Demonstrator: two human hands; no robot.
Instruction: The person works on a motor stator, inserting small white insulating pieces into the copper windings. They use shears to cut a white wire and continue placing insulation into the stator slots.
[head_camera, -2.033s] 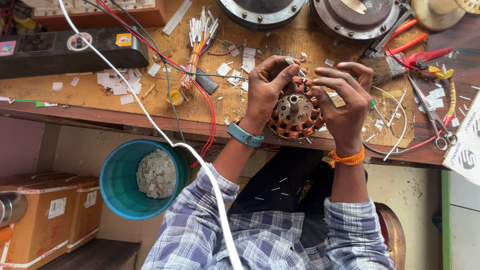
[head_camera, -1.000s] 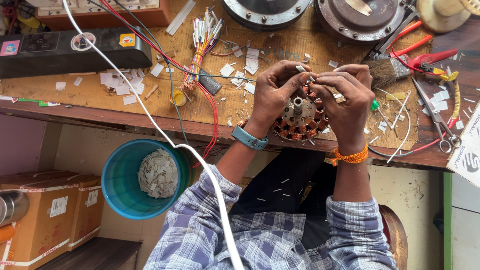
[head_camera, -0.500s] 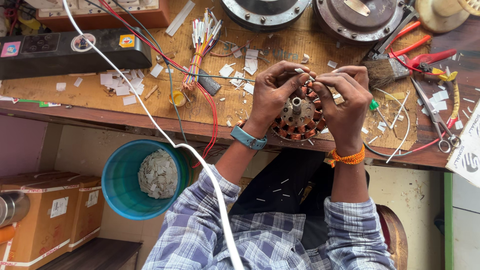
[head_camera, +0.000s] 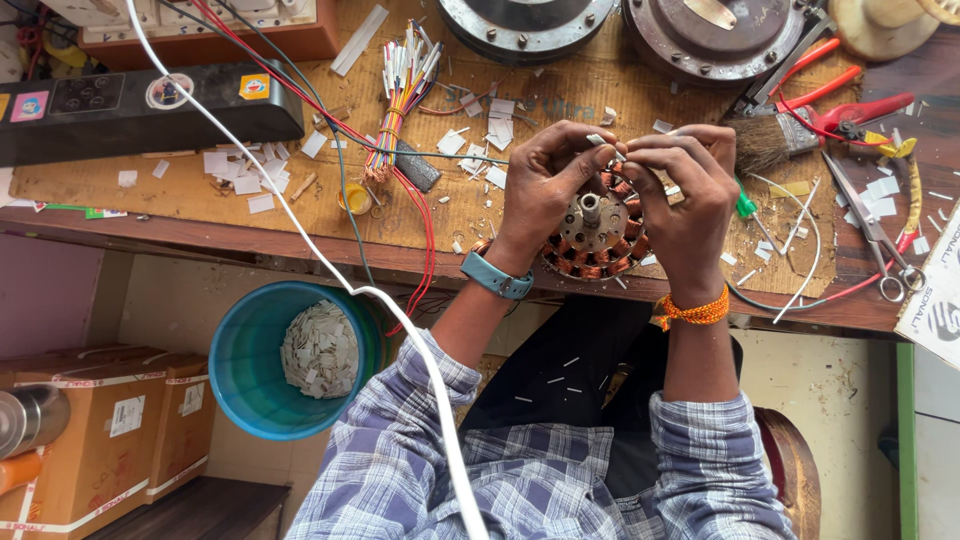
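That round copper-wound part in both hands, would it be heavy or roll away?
The stator looks metal with dense copper coils, so probably heavy for its size. Being round, it might roll on edge. Both hands, left and right, grip it.

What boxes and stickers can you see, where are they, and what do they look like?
Cardboard boxes: bottom left under the bench, brown, with white labels.
Black power strip: upper left on the bench, long, bearing small colourful stickers.
White printed package: right edge, only partly in view.
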